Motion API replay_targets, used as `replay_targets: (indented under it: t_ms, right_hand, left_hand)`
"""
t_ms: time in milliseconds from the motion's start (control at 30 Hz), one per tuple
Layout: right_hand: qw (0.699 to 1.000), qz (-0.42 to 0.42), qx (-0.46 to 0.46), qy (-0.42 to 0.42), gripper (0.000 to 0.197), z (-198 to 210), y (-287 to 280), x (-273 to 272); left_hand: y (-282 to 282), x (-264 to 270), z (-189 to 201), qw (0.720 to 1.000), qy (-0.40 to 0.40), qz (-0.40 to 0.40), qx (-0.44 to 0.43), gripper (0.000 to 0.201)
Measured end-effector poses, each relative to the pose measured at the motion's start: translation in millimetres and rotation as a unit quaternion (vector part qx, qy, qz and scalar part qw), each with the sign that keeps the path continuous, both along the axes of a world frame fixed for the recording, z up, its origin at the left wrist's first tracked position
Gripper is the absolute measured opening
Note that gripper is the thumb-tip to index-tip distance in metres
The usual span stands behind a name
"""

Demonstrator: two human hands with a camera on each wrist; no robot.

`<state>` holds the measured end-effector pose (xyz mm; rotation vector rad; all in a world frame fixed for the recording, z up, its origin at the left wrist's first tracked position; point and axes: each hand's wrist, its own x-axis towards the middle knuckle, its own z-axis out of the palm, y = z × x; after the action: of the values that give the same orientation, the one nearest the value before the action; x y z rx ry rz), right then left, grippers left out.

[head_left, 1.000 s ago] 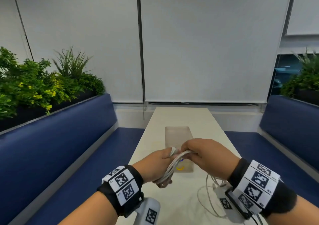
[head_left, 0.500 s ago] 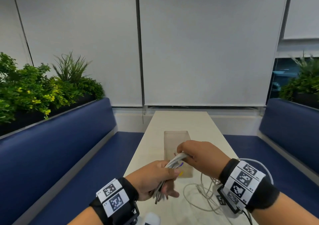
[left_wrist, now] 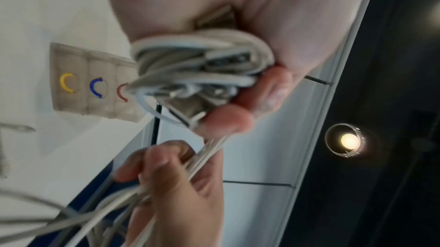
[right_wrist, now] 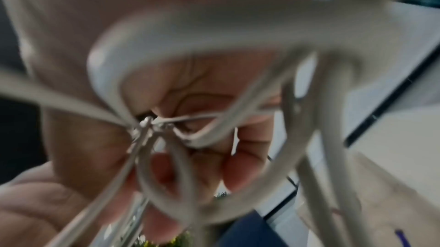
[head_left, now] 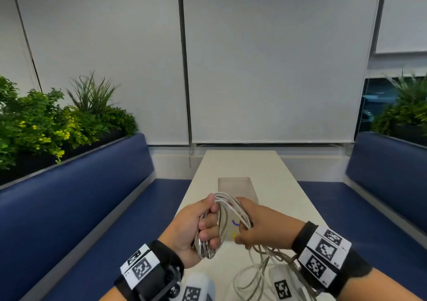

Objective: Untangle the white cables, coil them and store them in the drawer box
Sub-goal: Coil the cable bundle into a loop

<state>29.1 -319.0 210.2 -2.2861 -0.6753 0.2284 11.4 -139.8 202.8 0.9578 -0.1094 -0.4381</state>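
Note:
My left hand (head_left: 196, 227) grips a coiled bundle of white cables (head_left: 223, 210) above the near end of the table, with metal plugs sticking out below the fist. My right hand (head_left: 256, 224) holds the strands on the bundle's right side, fingers curled round them. Loose cable (head_left: 261, 268) trails from it down to the table. In the left wrist view the coil (left_wrist: 197, 66) sits in my left fist and the right hand (left_wrist: 176, 181) pinches several strands below. The translucent drawer box (head_left: 235, 186) lies behind my hands; its yellow, blue and red handles show (left_wrist: 95, 87). The right wrist view is blurred cable loops (right_wrist: 214, 85).
The long white table (head_left: 240, 162) runs away from me between two blue benches (head_left: 92, 199). Planters with green plants stand behind the left bench (head_left: 46, 125) and the right bench (head_left: 404, 109). White tagged devices lie at the table's near edge (head_left: 284, 284).
Both hands rose and came together; the left fist turned upright with the coil, and the right hand brought another loop of cable over against the bundle.

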Motion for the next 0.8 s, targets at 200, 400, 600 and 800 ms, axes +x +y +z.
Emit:
replay_targets:
  t_ms: [200,400,600,800]
  right_hand:
    - [0.999,-0.037,0.019,-0.006,0.083,-13.9,-4.9,9.3]
    - [0.935,-0.183,0.277,-0.121,0.02,-18.2,-12.9,23.8]
    - [0.809,-0.253,0.508,-0.151,0.014,3.1,-27.5,28.1]
    - [0.747,-0.277,0.562,-0.224,0.019,11.7,-30.0,20.2]
  left_hand:
    - [1.3,7.7,-16.6,0.983,-0.028,0.022,0.178,0.034]
    - [1.1,-0.1,-28.9,0.972,-0.01,0.004,0.236,0.035]
    - [7.9,1.5,-49.4,0.927,-0.018,-0.03,0.374,0.031]
    - [1.6,-1.5,-70.2,0.805,-0.048,-0.125,0.578,0.029]
